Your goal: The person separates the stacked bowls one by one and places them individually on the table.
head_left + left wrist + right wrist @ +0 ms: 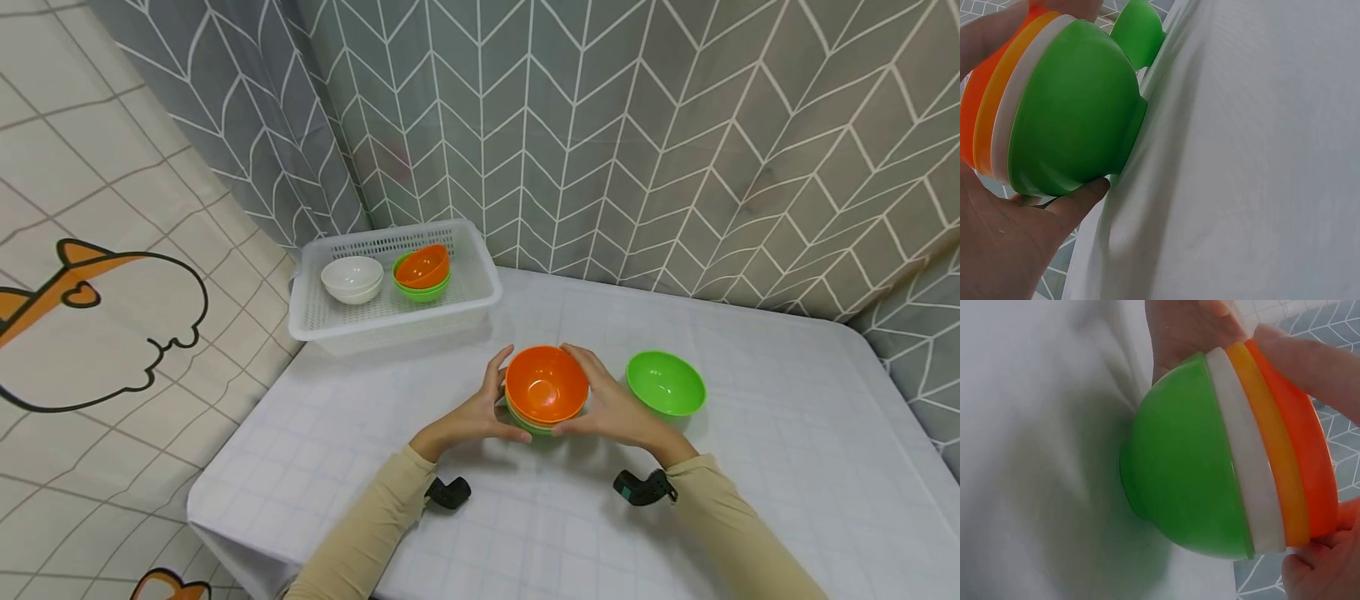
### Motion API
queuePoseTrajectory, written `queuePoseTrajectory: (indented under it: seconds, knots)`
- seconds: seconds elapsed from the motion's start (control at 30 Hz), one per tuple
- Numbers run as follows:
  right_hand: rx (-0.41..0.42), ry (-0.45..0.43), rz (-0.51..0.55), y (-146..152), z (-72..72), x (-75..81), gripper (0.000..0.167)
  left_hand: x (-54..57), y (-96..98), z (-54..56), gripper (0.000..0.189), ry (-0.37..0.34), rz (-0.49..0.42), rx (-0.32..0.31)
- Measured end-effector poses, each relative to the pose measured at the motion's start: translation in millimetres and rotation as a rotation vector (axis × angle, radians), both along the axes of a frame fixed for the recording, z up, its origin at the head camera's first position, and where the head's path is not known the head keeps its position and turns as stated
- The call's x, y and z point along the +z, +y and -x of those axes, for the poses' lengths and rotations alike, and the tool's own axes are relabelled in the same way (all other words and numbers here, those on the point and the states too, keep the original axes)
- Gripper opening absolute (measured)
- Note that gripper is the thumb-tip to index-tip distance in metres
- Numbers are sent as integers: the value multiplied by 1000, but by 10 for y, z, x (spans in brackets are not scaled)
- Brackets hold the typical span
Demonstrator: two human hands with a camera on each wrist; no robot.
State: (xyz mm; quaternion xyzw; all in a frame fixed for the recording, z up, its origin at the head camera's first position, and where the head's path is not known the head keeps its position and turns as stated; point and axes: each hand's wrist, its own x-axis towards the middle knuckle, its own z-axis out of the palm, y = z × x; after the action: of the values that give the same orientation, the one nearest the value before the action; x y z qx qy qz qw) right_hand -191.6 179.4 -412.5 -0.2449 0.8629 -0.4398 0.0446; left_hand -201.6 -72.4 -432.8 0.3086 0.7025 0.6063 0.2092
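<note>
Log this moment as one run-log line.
left hand: holds bowl stack; right hand: holds opposite side; stack top: orange bowl; stack bottom: green bowl; table: separate green bowl; white basket: more bowls

Beyond the right hand (pixel 611 408) hangs a grey curtain (pixel 570 158) with white chevrons. Left of the left hand (pixel 478 412), a pale checked backdrop (pixel 97 183) bears a black-outlined cartoon animal (pixel 112 333).

High up and farthest back, the head view looks forward and down across the table (pixel 536 533) to the curtain (pixel 600 167). Low and close, 2 wrist views, turned sideways, face the bowl stack (pixel 546 387) from its left and right; all 3 views share it.
</note>
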Motion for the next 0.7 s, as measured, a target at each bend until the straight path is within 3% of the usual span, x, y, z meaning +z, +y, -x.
queuePoseTrajectory:
  seconds: [0.43, 0.7]
  knots:
    - [-32, 13, 4, -47, 4, -13, 114, 57, 9, -28, 119, -4, 13, 2]
    - [-32, 72, 10, -57, -11, -11, 111, 40, 5, -23, 120, -8, 24, 8]
